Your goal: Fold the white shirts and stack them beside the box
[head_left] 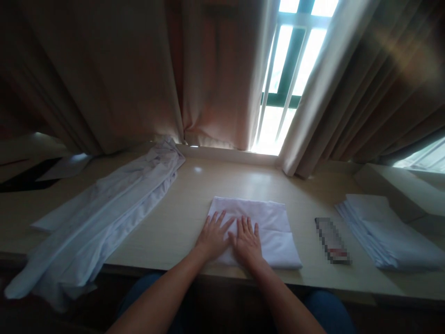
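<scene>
A folded white cloth (274, 232) lies flat on the pale table near its front edge. My left hand (212, 236) rests on the left part of this cloth, palm down with its fingers spread. Close beside it, my right hand (247, 241) lies palm down on the cloth, fingers stretched out. Neither hand grips anything. To the left, a long, loose heap of white cloth (114, 204) stretches across the table and hangs over the front edge. A stack of folded white cloths (392, 232) sits at the right.
A pixelated flat object (332, 241) lies between the folded cloth and the stack. Curtains (222, 83) hang behind the table (167, 232), with a bright window (285, 69) between them. A box-like object (399, 190) stands at the right; a dark flat item (31, 176) is far left.
</scene>
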Motion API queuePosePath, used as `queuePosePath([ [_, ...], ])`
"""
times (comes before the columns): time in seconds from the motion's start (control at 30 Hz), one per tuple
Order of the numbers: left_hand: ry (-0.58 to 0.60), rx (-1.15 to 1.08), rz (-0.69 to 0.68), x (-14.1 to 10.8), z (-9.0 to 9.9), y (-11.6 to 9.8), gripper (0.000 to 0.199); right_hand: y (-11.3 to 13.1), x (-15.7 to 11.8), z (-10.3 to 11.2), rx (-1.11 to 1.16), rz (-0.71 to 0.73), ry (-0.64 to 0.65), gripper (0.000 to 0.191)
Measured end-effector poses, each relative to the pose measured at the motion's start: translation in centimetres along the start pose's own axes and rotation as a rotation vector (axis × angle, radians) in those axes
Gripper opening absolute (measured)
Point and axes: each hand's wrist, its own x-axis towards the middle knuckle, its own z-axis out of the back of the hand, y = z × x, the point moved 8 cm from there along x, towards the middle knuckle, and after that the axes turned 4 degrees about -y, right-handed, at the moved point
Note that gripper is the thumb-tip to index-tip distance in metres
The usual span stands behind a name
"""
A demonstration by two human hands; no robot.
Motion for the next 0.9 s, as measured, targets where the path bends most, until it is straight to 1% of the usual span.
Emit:
queuePosePath([
  [0.07, 0.002, -0.011, 0.006, 0.1, 0.1, 0.0, 0.061, -1.9, -0.7, 0.0, -0.015, -0.041, 0.007, 0.07],
  [0.17, 0.017, -0.022, 0.013, 0.3, 0.2, 0.0, 0.063, -5.4, -1.5, 0.8, -0.049, -0.045, 0.014, 0.068],
  [0.3, 0.037, -0.031, 0.017, 0.3, 0.2, 0.1, 0.063, -10.0, -2.9, 1.8, -0.103, -0.12, 0.025, 0.067],
  [0.37, 0.046, -0.033, 0.021, 0.3, 0.2, 0.1, 0.063, -11.6, -3.3, 2.0, -0.112, -0.155, 0.032, 0.066],
  [0.43, 0.057, -0.033, 0.025, 0.3, 0.1, 0.2, 0.063, -12.5, -3.5, 2.0, -0.11, -0.166, 0.043, 0.066],
  [0.6, 0.065, -0.033, 0.038, 0.2, 0.0, 0.2, 0.062, -13.3, -3.6, 1.9, -0.11, -0.218, 0.044, 0.068],
  [0.73, 0.024, -0.028, 0.032, 0.1, 0.3, 0.1, 0.063, -13.1, -3.1, 2.1, -0.14, -0.248, 0.024, 0.07],
  [0.8, 0.003, -0.023, 0.023, 0.1, 0.4, 0.0, 0.063, -12.0, -2.2, 2.5, -0.165, -0.209, 0.005, 0.069],
  [0.9, -0.016, -0.017, 0.015, 0.0, 0.5, 0.0, 0.064, -8.8, 0.0, 2.7, -0.172, -0.07, -0.001, 0.066],
])
